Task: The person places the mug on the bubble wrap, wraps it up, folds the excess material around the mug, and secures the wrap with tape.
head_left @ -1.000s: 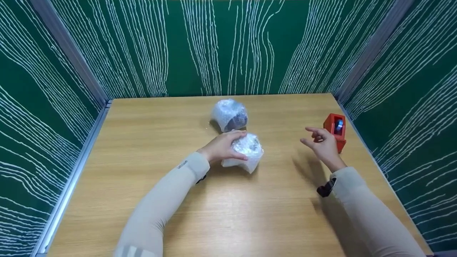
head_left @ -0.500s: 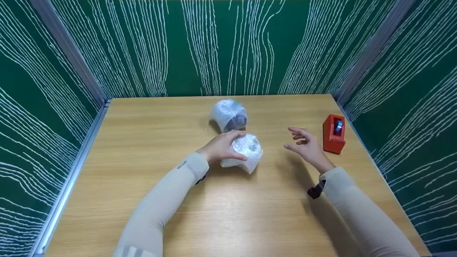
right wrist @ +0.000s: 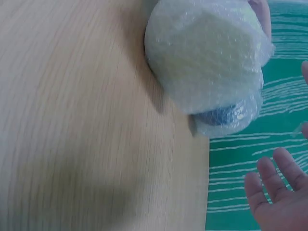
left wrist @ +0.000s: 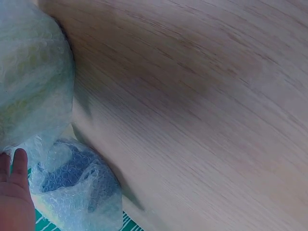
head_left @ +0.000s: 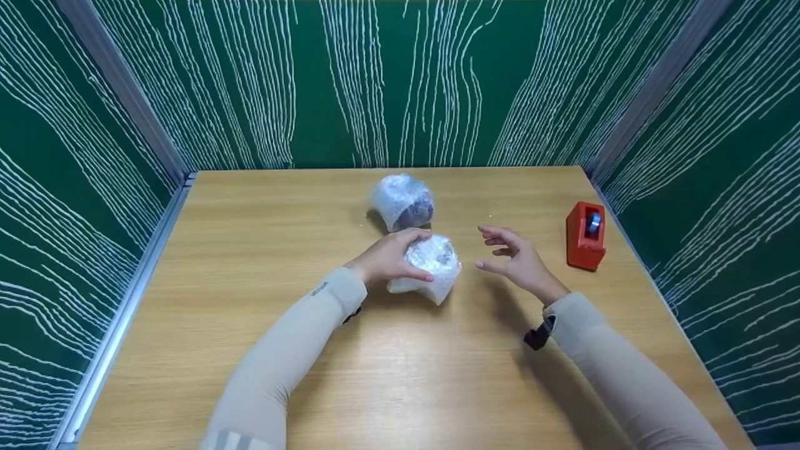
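Note:
In the head view, my left hand (head_left: 390, 256) grips a bubble-wrapped bundle (head_left: 437, 265) from its left side, thumb in front and fingers behind. What the wrap encloses looks pale yellow through the plastic in the left wrist view. A second bubble-wrapped bundle (head_left: 403, 203) with something dark blue inside stands just behind it. My right hand (head_left: 515, 259) hovers to the right of the front bundle, thumb and fingers apart, not touching it. A small translucent scrap (right wrist: 299, 130), perhaps clear tape, shows by a fingertip in the right wrist view.
A red tape dispenser (head_left: 585, 236) with a roll in it stands near the table's right edge. Green panels (head_left: 325, 81) with white wavy lines enclose the wooden table (head_left: 250, 219) at the back and both sides.
My right hand has moved left from the red tape dispenser toward the front bundle. My left hand keeps its grip on that bundle and has hardly moved.

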Demonstrator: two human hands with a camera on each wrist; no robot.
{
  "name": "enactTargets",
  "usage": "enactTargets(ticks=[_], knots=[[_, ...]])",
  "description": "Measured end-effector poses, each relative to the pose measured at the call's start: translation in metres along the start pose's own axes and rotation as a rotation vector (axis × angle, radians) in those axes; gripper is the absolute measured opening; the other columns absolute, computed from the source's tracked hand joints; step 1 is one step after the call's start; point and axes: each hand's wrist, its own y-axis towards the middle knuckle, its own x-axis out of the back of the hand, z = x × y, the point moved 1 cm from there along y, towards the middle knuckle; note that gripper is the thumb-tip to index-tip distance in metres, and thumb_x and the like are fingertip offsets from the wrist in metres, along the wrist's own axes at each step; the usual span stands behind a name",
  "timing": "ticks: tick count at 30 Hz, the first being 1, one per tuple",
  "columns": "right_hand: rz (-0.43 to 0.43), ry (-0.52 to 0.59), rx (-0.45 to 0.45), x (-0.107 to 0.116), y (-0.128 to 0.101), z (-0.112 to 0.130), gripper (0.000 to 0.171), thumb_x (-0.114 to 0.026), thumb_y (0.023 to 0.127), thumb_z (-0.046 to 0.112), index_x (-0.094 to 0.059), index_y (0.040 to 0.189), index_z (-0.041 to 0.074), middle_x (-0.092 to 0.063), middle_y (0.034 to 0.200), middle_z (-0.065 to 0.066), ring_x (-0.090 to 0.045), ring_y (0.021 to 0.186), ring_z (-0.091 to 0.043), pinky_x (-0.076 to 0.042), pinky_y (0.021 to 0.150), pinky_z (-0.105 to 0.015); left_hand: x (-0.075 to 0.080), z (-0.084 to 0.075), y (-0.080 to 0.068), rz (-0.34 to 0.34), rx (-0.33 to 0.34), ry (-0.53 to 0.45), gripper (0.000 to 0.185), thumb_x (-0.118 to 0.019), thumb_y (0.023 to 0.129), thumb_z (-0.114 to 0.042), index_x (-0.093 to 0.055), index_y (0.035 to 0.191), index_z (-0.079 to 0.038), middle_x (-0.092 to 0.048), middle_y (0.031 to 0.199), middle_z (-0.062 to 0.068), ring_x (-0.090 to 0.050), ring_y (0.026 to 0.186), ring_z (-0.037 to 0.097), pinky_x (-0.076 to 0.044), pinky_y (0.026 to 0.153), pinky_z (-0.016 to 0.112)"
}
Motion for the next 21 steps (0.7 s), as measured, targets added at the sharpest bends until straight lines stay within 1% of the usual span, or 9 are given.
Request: enactTargets(ticks=[4,7,12,18,21], knots=[[0.028,0.014,0.044,-0.010,0.002,0.004,0.073,-0.086,0.093,0.011,-0.053,0.158,0.006,-0.058,0.154,-0.017,-0.053,0.141,-0.040,-0.047,0.119,-0.054,0.000,0.001,0.001,-0.006,-0.035,0.032,0.097,-0.094,0.083,-0.050,-0.049,0.163,-0.020,-0.049,0.169,-0.001,-0.045,0.157,0.021,-0.035,0.132,0.041],[0.048,0.040,0.062,-0.017,0.004,0.008,0.073,-0.086,0.092,0.008,-0.054,0.158,0.007,-0.059,0.154,-0.016,-0.054,0.140,-0.039,-0.047,0.118,-0.053,0.000,0.001,0.002,-0.009,-0.054,0.047,0.096,-0.094,0.083,-0.050,-0.049,0.162,-0.019,-0.050,0.168,0.000,-0.045,0.157,0.020,-0.035,0.132,0.040],[0.092,0.068,0.078,-0.028,0.007,0.012,0.075,-0.086,0.091,0.005,-0.053,0.158,0.006,-0.056,0.160,-0.016,-0.052,0.143,-0.037,-0.043,0.121,-0.061,0.000,0.002,0.001,-0.005,-0.032,0.008,0.097,-0.095,0.082,-0.051,-0.049,0.162,-0.021,-0.051,0.167,-0.002,-0.046,0.156,0.020,-0.035,0.132,0.042],[0.155,0.056,0.070,-0.038,0.010,0.010,0.073,-0.085,0.092,0.010,-0.054,0.159,0.008,-0.046,0.169,-0.016,-0.040,0.155,-0.044,-0.034,0.126,-0.068,0.001,0.002,0.001,-0.004,-0.002,-0.023,0.099,-0.095,0.080,-0.054,-0.049,0.162,-0.025,-0.052,0.166,-0.004,-0.048,0.153,0.019,-0.037,0.131,0.043],[0.190,0.052,0.068,-0.042,0.011,0.009,0.072,-0.085,0.092,0.011,-0.055,0.158,0.011,-0.043,0.170,-0.017,-0.035,0.158,-0.045,-0.032,0.127,-0.071,0.001,0.002,0.001,-0.005,-0.003,-0.026,0.099,-0.095,0.080,-0.054,-0.049,0.162,-0.025,-0.052,0.165,-0.003,-0.050,0.152,0.019,-0.038,0.130,0.043]])
